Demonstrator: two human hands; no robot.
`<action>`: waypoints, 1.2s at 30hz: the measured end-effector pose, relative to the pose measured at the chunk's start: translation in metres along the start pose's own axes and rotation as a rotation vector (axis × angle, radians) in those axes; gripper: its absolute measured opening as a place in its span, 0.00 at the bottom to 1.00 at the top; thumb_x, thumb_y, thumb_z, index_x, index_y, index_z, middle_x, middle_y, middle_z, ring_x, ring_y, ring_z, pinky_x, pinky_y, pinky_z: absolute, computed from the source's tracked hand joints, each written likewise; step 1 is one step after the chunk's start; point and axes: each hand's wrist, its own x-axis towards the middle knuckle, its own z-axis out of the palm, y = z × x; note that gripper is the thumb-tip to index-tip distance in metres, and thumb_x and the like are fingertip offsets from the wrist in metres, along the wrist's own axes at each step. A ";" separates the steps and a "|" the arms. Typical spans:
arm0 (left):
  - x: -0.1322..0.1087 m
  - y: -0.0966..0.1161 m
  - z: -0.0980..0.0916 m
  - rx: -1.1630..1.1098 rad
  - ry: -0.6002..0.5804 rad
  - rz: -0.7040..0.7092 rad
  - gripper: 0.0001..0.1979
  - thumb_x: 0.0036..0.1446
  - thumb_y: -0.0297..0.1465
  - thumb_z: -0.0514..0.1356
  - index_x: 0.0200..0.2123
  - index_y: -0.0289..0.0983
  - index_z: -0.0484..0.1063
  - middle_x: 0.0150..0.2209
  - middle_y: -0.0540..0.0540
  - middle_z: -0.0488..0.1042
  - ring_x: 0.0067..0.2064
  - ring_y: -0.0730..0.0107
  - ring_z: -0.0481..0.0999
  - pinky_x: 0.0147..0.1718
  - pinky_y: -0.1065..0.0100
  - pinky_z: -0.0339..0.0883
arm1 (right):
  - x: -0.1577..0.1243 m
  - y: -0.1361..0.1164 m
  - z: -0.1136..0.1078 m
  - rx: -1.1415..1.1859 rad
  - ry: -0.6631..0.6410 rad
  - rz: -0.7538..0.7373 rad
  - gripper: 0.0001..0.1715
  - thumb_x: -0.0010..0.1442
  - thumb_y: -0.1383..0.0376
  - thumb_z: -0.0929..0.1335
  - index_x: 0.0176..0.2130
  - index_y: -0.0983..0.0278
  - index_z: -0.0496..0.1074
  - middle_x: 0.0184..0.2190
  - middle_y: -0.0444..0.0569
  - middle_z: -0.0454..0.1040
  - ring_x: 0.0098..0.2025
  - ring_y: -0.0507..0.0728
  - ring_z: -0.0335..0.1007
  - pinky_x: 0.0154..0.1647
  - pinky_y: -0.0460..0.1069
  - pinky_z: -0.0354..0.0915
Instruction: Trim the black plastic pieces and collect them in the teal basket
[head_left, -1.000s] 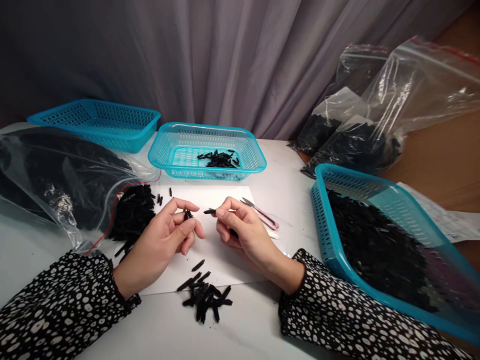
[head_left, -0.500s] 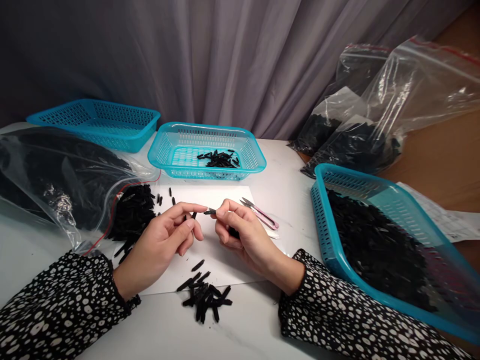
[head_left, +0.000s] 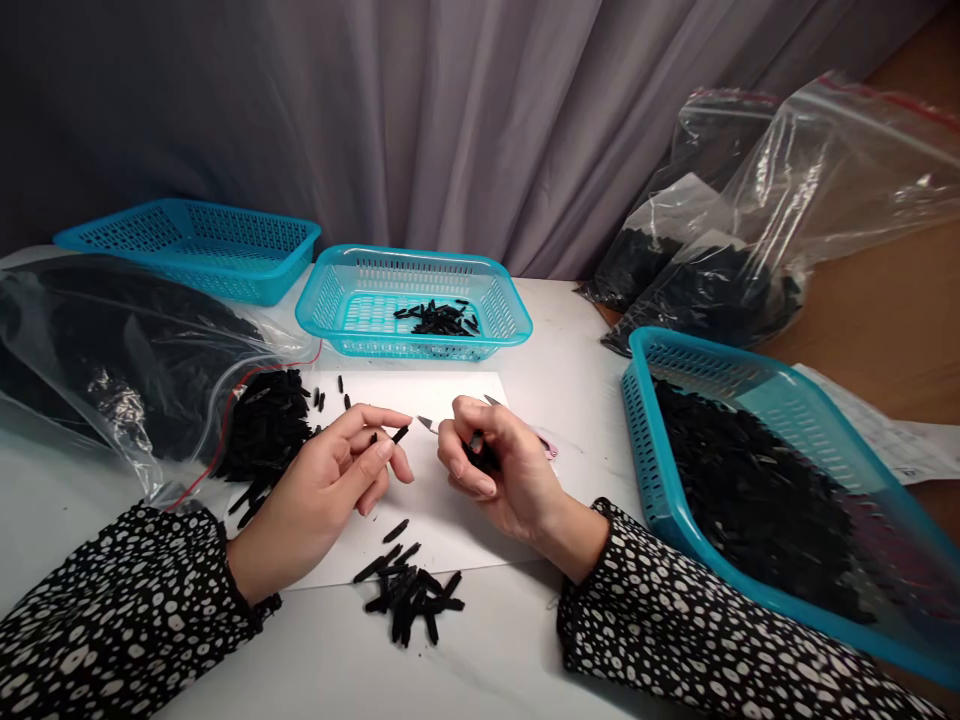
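Strip drop: the pinched strip (head_left: pixel 400 435) juts past the left hand (head_left: pixel 319 490), above the middle of the sheet (head_left: pixel 465 530); gripped by a short length, it could slip onto the sheet if the thumb eases.
Palm spill: the palmed strips (head_left: pixel 484 455) look loosely bundled in the right hand (head_left: pixel 517 470), over the sheet's right half; uncurling those fingers could scatter them.
Mixed piles: the loose pile (head_left: pixel 409 605) lies at the sheet's near edge, the heap (head_left: pixel 266 425) at its left; the left sleeve (head_left: pixel 135 620), dragged across, could push strips from one toward the other.
Snips risk: the snips (head_left: pixel 551 450) lie at the sheet's right edge, partly hidden by the right hand; a blind reach back could meet a blade.
Left fingers: closed in a light pinch on one strip, thumb on top; the forefinger stretches toward the sheet's right half, and a tucked strip (head_left: pixel 373 438) shows among the fingers.
Right fingers: curled well in, gripping several strips; their number is hidden.
Grey tip (head_left: pixel 426 423): between the two hands, above the sheet; too small to tell whether strip or blade.
Middle basket (head_left: pixel 360 343): beyond the sheet, with some strips inside.
Right basket (head_left: pixel 637 420): right of the sheet, holding many more.
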 end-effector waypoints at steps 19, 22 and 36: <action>-0.006 -0.001 0.001 -0.169 -0.089 -0.025 0.14 0.67 0.38 0.57 0.53 0.42 0.61 0.23 0.56 0.70 0.21 0.78 0.57 0.20 0.74 0.48 | -0.002 0.008 -0.001 -0.664 -0.046 -0.258 0.05 0.61 0.63 0.71 0.35 0.63 0.74 0.23 0.40 0.70 0.25 0.50 0.63 0.27 0.47 0.58; -0.003 0.001 0.001 -0.200 -0.043 -0.011 0.12 0.64 0.39 0.59 0.47 0.42 0.62 0.24 0.54 0.74 0.19 0.80 0.53 0.19 0.74 0.45 | -0.003 0.009 -0.001 -0.630 0.006 -0.231 0.10 0.61 0.60 0.70 0.31 0.63 0.73 0.22 0.41 0.70 0.23 0.50 0.60 0.25 0.47 0.56; 0.002 -0.005 -0.003 -0.108 0.153 -0.006 0.14 0.62 0.36 0.60 0.49 0.40 0.79 0.34 0.47 0.76 0.26 0.78 0.62 0.26 0.71 0.58 | -0.001 0.008 0.001 -0.290 -0.017 -0.049 0.21 0.60 0.51 0.71 0.28 0.62 0.65 0.17 0.36 0.69 0.14 0.44 0.43 0.17 0.45 0.43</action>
